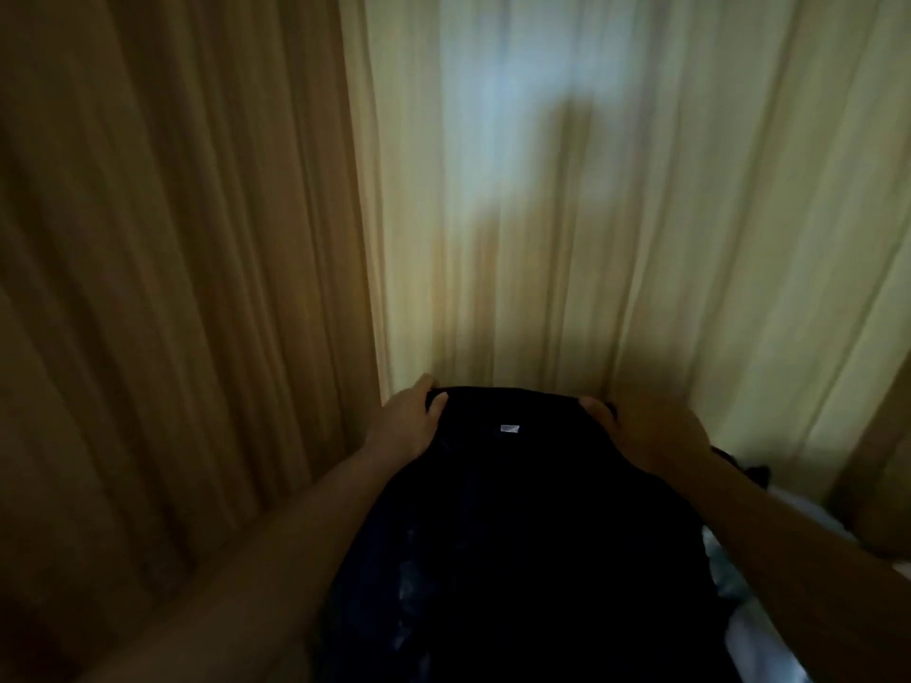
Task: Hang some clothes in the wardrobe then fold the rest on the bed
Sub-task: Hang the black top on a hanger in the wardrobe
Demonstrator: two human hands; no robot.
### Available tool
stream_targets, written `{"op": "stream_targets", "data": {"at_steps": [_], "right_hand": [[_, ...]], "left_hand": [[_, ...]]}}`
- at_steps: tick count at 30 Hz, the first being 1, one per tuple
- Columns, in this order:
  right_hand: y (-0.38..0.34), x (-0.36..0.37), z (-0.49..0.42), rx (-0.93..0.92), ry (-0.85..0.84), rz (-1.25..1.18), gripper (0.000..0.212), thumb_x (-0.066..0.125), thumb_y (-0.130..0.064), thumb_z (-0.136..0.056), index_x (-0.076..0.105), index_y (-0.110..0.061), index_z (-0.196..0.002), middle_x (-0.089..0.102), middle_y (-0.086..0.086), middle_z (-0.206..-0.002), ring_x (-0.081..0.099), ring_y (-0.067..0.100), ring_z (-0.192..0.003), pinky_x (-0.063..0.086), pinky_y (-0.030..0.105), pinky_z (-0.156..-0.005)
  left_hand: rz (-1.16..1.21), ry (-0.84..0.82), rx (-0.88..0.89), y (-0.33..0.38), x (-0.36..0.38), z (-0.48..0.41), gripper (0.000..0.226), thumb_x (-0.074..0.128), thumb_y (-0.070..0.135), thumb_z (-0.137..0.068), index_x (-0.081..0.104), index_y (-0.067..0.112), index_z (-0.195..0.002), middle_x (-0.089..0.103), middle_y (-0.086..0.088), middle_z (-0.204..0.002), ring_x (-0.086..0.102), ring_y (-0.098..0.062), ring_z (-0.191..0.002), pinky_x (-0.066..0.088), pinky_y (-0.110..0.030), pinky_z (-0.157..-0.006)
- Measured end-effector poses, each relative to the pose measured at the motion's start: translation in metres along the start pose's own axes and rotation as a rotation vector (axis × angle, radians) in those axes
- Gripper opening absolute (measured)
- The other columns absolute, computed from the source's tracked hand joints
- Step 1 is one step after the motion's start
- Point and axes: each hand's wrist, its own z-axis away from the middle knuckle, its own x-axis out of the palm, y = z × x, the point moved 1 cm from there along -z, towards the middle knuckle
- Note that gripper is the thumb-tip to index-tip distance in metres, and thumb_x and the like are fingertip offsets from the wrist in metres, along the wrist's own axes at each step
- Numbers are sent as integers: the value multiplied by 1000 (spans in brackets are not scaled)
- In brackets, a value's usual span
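the dark garment (517,534) is held up in front of the person, its top edge stretched between two hands and the rest hanging down to the bottom of the view. a small white label (509,428) sits just below the middle of that top edge.

the left hand (406,423) grips the garment's top left corner: the thumb lies on the near side of the cloth and the fingers are curled over the edge behind it. the right hand (650,436) grips the top right corner in the same way, thumb tip pressed on the near side, fingers wrapped round the edge. both bare forearms run down from the corners along the garment's sides.

behind the garment hang two curtains. a brown curtain (172,239) fills the space to its left, and a pale sheer curtain (591,214), lit from behind, stands above it and to its right; the two meet just above the left hand.

to the garment's lower right shows a strip of the bed (769,648), pale and blurred. another dark piece of cloth (754,473) lies just beyond the right wrist; what it is cannot be told.
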Motion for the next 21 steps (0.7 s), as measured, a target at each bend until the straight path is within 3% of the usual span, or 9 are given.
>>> {"op": "stream_targets", "data": {"at_steps": [4, 6, 8, 10, 12, 14, 17, 19, 21], "right_hand": [[13, 64, 29, -3, -246, 70, 78, 12, -69, -98, 70, -19, -87, 66, 8, -80, 66, 31, -81, 48, 38, -68], [16, 86, 43, -41, -240, 129, 84, 4, -66, -102, 72, -18, -112, 71, 12, -95, 66, 34, -94, 50, 41, -84], [15, 98, 52, -28, -376, 137, 82, 1, -62, -101, 49, -15, -147, 66, 12, -123, 61, 31, -114, 40, 41, -105], [17, 100, 52, 63, -501, 49, 79, 15, -70, -100, 46, -17, -149, 58, 11, -138, 54, 28, -125, 30, 41, -114], [17, 89, 50, 84, -551, -47, 101, 16, -90, -86, 40, -19, -153, 50, 9, -149, 49, 29, -132, 28, 43, -116], [16, 66, 50, 76, -573, -47, 92, 26, -85, -90, 44, -17, -150, 52, 9, -147, 51, 30, -132, 35, 39, -109], [9, 9, 48, 86, -454, -59, 71, 35, -84, -88, 65, -26, -118, 66, 4, -118, 63, 25, -110, 47, 36, -91], [5, -32, 41, 79, -380, -118, 48, 45, -77, -90, 65, -33, -98, 68, -1, -107, 64, 18, -98, 50, 35, -87], [-3, -79, 34, 49, -325, -98, 40, 51, -64, -96, 66, -30, -109, 67, 3, -119, 58, 15, -97, 48, 32, -88]], "left_hand": [[23, -190, -49, -28, 64, 21, 32, 43, 35, -107, 68, 15, -110, 71, -8, -105, 62, -17, -88, 51, -33, -80], [-7, -280, -64, -32, 87, 34, 33, 44, 29, -107, 70, 11, -115, 70, -10, -109, 61, -17, -93, 44, -23, -82], [-42, -406, -100, -32, 106, 44, 33, 43, 26, -107, 65, 7, -124, 68, -13, -116, 60, -21, -101, 36, -19, -80], [-73, -508, -138, -30, 115, 49, 36, 42, 26, -108, 60, 8, -133, 64, -15, -126, 58, -27, -114, 39, -26, -97], [-121, -558, -122, -20, 109, 51, 39, 43, 31, -107, 56, 11, -138, 61, -13, -134, 55, -27, -122, 37, -34, -108], [-145, -575, -63, -1, 91, 48, 41, 49, 35, -104, 58, 11, -136, 61, -8, -135, 57, -25, -120, 41, -31, -102], [-151, -521, -12, 39, 49, 37, 46, 56, 42, -99, 59, 14, -136, 60, -7, -135, 57, -24, -123, 43, -28, -100], [-178, -470, 38, 70, 16, 26, 52, 58, 45, -97, 55, 18, -141, 59, -8, -139, 54, -24, -128, 41, -29, -101], [-194, -443, 109, 106, -23, 19, 53, 57, 44, -98, 54, 17, -143, 55, -7, -143, 52, -25, -131, 41, -32, -106]]}}
